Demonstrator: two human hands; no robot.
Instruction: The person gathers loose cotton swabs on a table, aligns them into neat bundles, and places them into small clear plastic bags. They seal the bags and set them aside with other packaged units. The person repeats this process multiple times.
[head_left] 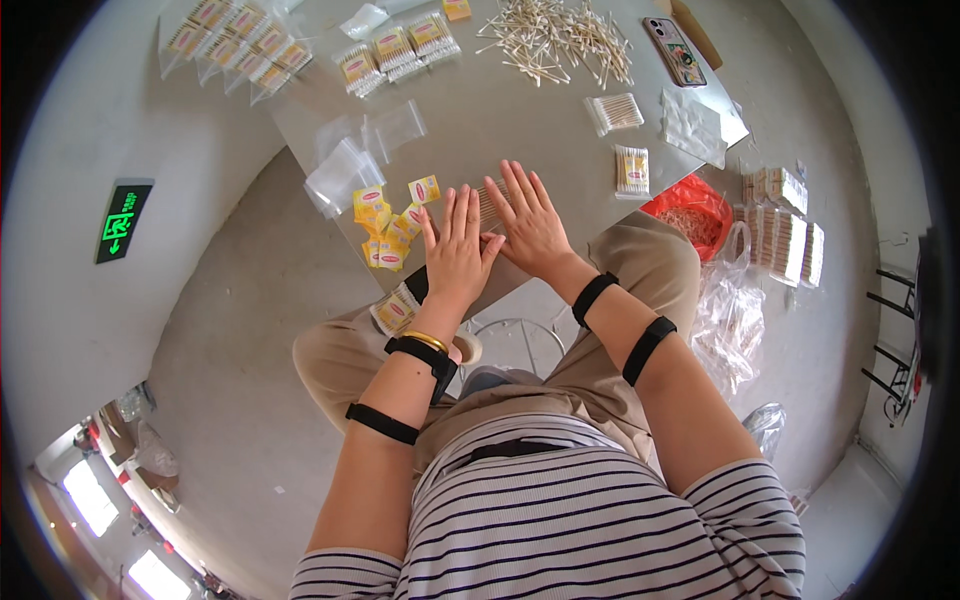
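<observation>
Under flat hands [495, 240]: cotton swab row [490, 203], swabs lengthwise away from person.

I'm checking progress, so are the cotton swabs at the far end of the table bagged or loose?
Loose: the cotton swabs lie scattered in an open pile on the table, unwrapped.

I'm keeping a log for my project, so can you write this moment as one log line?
left hand: flat, open | right hand: flat on row of thin cotton swabs | beside: small yellow paper labels | surface: grey table
</observation>
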